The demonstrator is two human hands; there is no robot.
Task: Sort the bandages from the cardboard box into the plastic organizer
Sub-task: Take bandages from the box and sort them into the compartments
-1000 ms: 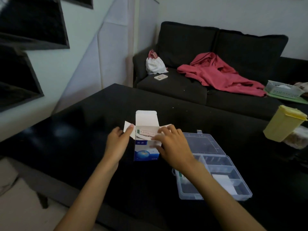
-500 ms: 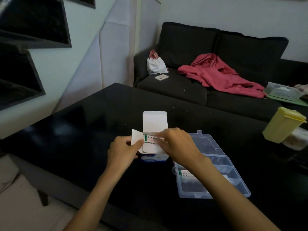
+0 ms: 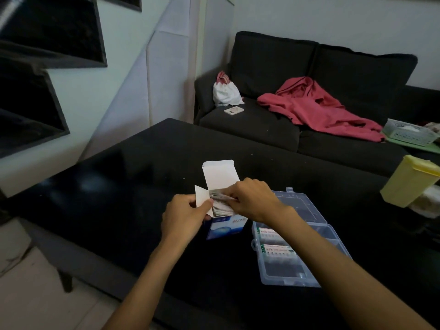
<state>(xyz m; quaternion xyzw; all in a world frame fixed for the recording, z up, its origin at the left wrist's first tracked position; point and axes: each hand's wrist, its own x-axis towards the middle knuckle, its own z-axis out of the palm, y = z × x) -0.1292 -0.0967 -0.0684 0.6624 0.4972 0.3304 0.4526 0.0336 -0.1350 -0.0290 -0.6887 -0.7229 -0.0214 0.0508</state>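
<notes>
A small white and blue cardboard box (image 3: 225,227) stands upright on the black table with its top flaps open. My left hand (image 3: 184,216) grips the box's left side, thumb against the side flap. My right hand (image 3: 253,201) reaches into the opening and pinches a wrapped bandage (image 3: 220,207) that is blurred. To the right lies the clear plastic organizer (image 3: 316,236) with its lid open flat. Two bandages (image 3: 277,248) lie in its near-left compartments. My right forearm crosses the organizer's near half.
The black table (image 3: 133,186) runs to a near edge at the bottom left. A yellow lidded container (image 3: 408,184) stands at the table's right. Behind is a dark sofa (image 3: 309,125) with a red garment, a white bag, a phone and a white basket.
The box has moved slightly toward me and the view has shifted. My right hand has closed deeper over the opening, and the bandage it pinches has lifted and blurred.
</notes>
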